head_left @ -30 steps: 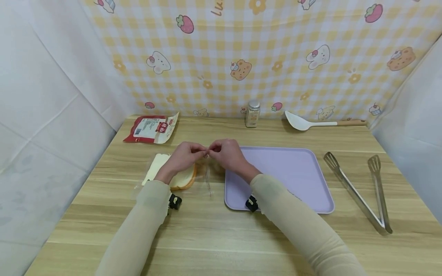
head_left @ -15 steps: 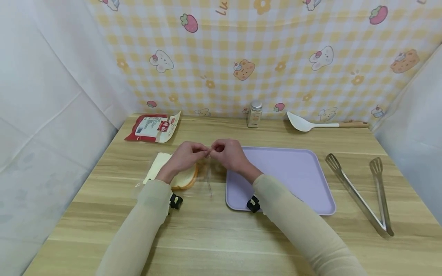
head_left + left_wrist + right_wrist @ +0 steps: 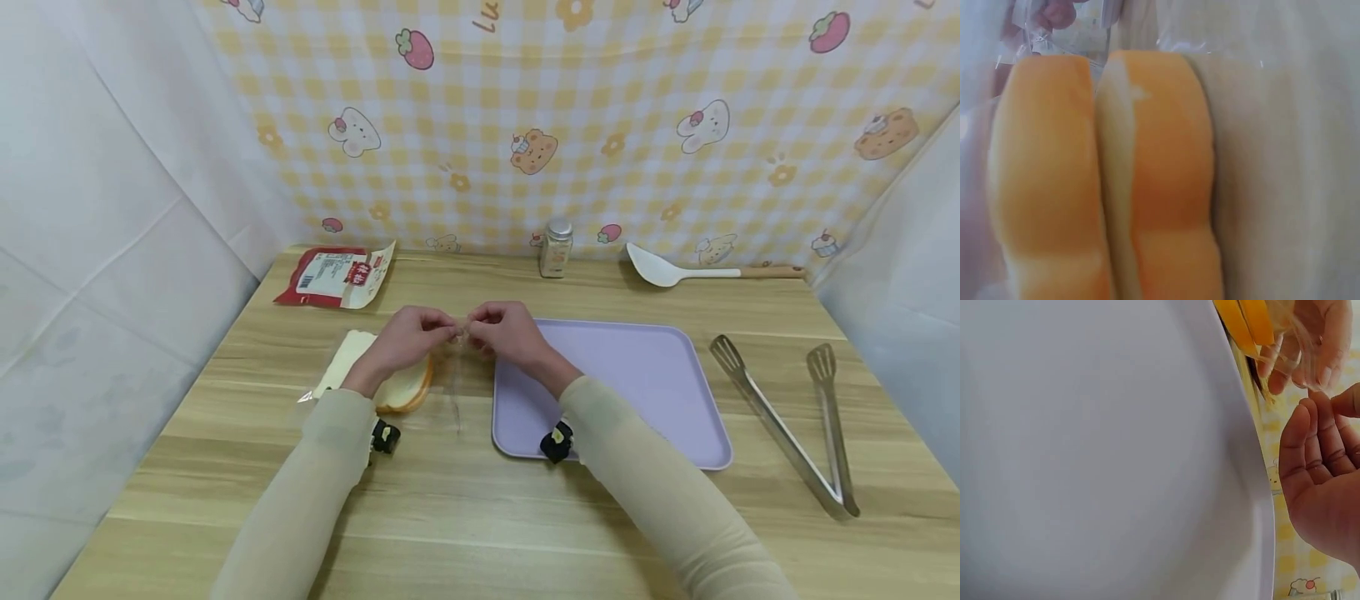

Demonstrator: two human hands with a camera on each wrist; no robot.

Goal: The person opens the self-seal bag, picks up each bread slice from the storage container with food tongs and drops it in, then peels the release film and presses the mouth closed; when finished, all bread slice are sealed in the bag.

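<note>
Slices of bread [image 3: 405,392] lie on the table inside a clear plastic bag [image 3: 447,400], partly hidden under my left hand and wrist. Their brown crusts [image 3: 1172,162] fill much of the left wrist view. My left hand [image 3: 407,339] pinches the bag's gathered end between thumb and fingers. Close beside it, my right hand [image 3: 508,335] pinches the same end, thumb against fingertips, above the lilac tray's near-left corner region. In the right wrist view, the thin film runs from the left hand's fingers [image 3: 1325,376] to the right hand's fingertips.
A lilac tray [image 3: 622,392] lies under my right forearm. Metal tongs [image 3: 780,433] rest spread at the right. A white ladle [image 3: 660,271] with a wooden handle, a seasoning jar [image 3: 556,250] and a red-and-white packet [image 3: 337,277] are along the back.
My right hand has drawn slightly rightward from the left, and a bit more of the bag's film shows between the fingertips. The head view has shifted a little.
</note>
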